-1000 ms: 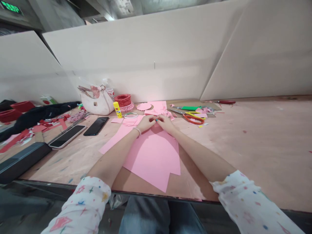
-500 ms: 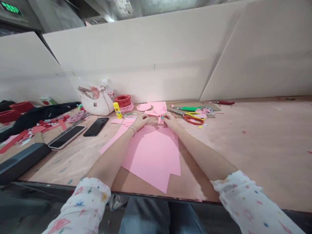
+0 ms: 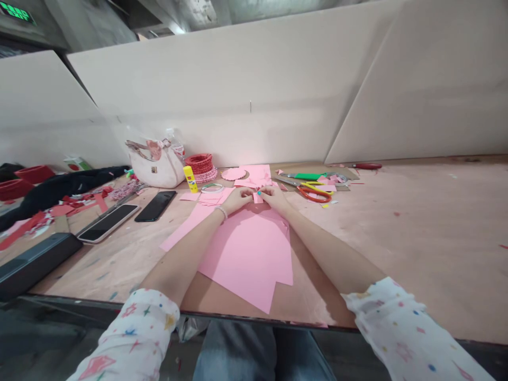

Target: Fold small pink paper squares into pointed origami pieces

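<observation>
While the two forearms lie on the wooden table (image 3: 400, 238), the hands meet above the top edge of a large pink paper sheet (image 3: 248, 259). Between them is a small piece of pink paper (image 3: 258, 198), and this piece is held up a little over the sheet. The right hand (image 3: 274, 199) is half closed, and its fingers pinch the piece from the right side. The left hand (image 3: 238, 200) is also curved, with its fingertips (image 3: 251, 195) touching or almost touching the left edge of the piece, but I cannot tell if it really grips. A tiny teal spot (image 3: 259, 193) shows at the top of the piece; it is too small to say what it is. A bracelet (image 3: 221, 212) sits on the left wrist.

Just behind the hands lie more pink paper pieces (image 3: 212, 197) and a round pink paper with a wavy edge (image 3: 233, 173). To the right are scissors with orange handles (image 3: 315, 194). To the left are a yellow glue stick (image 3: 190, 179), two phones (image 3: 155, 206) (image 3: 107, 222) and a white handbag (image 3: 154, 166). Red paper scraps (image 3: 79, 201) lie further left.
</observation>
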A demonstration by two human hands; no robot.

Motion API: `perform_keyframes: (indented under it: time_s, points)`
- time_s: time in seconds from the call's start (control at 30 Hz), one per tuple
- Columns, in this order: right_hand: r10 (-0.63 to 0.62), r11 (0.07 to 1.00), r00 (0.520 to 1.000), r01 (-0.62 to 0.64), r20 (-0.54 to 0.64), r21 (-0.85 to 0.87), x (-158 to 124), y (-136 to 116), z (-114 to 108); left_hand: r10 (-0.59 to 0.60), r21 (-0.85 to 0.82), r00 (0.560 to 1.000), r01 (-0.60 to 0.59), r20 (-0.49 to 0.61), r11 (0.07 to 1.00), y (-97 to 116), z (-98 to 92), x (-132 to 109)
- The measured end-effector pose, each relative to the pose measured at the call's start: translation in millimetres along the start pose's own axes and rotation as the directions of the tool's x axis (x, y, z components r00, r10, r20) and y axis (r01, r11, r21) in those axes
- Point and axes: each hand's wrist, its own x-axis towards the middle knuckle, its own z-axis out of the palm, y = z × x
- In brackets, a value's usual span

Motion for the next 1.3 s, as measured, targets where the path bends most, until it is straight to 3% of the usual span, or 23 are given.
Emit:
perform_keyframes:
  time_s: [0.27,0.47,0.63,0.93,1.3]
  points:
    - [-0.05,0.999,0.997,0.051,0.066,-0.016,-6.3,-8.8,5.2,-0.018,-0.006,0.999,0.017,-0.043,1.0,-7.3,3.2,5.3]
    - [-0.123,0.99,0.989,0.129,0.082,-0.065,-10.2,-16.6,5.4,-0.105,-0.079,0.991,0.099,-0.079,0.992,-11.2,3.4,8.9]
    - [-0.075,0.997,0.997,0.076,0.022,-0.026,-7.3,-15.6,3.4,-0.174,-0.187,0.984,0.175,0.02,0.967,-10.1,2.9,6.8]
    - [-0.038,0.998,0.997,0.034,0.067,0.053,-6.1,-11.3,4.3,-0.215,-0.294,0.97,0.239,0.111,0.925,-5.8,-2.6,4.6]
    - [-0.105,0.994,0.992,0.104,0.068,0.016,-5.4,-9.1,4.0,-0.202,-0.289,0.966,0.242,0.162,0.926,-6.7,-4.1,4.9]
